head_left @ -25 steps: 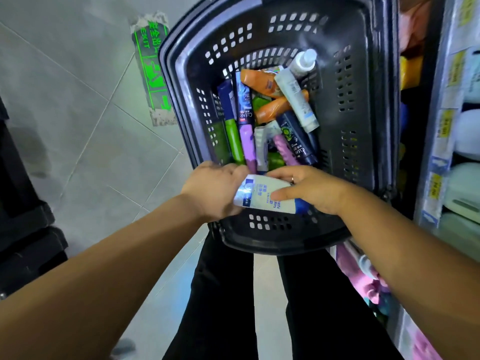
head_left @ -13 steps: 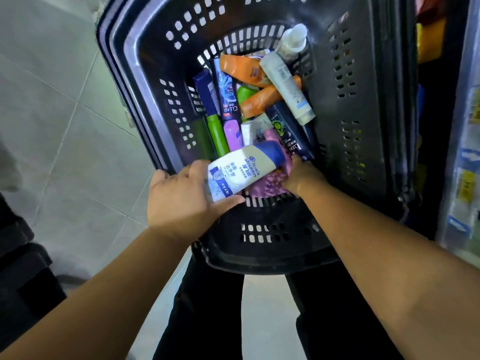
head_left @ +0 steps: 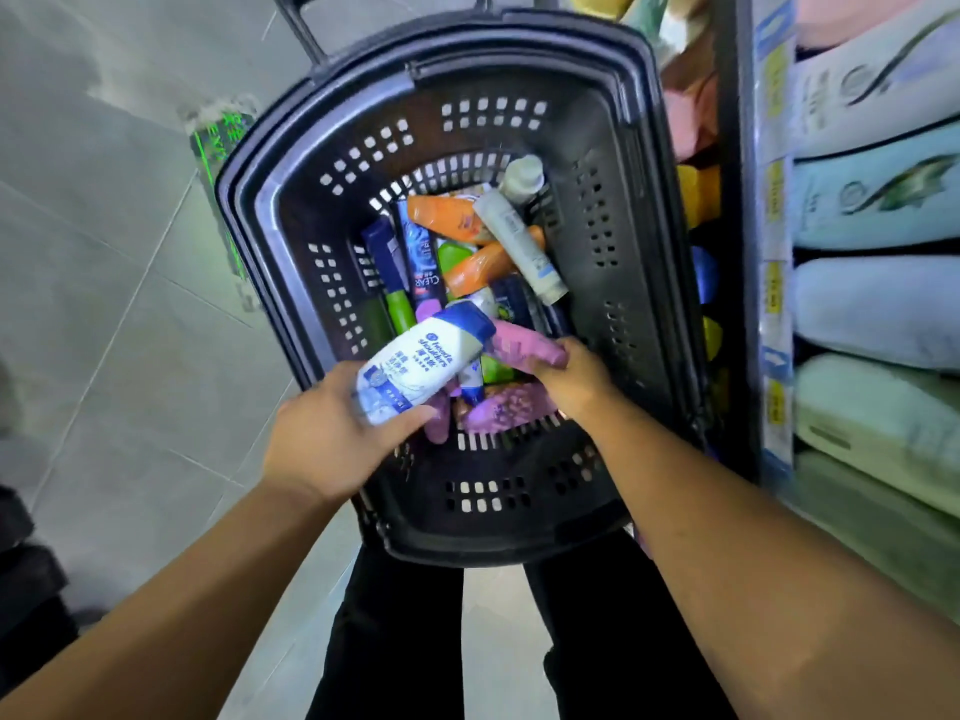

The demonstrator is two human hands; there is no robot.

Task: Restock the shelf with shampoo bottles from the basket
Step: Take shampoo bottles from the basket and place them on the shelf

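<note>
A black plastic basket [head_left: 613, 148] stands on the floor in front of me, holding several shampoo bottles and tubes in orange, green, blue, purple and white. My left hand [head_left: 332, 433] grips a white shampoo bottle with a dark blue cap [head_left: 421, 363] above the basket's near end. My right hand [head_left: 571, 379] reaches into the basket and grips a pink bottle [head_left: 519, 343]. More purple bottles [head_left: 504, 410] lie under both hands.
The shelf unit [head_left: 748, 252] stands right of the basket, with pale bottles [head_left: 872, 304] on their sides and price tags along the edge. A green exit sticker [head_left: 213, 148] marks the grey tiled floor on the left. My dark-trousered legs [head_left: 395, 641] are below.
The white bottle passed from my right hand to my left hand, which has lifted it. My right hand reached deeper into the basket and took hold of a pink bottle.
</note>
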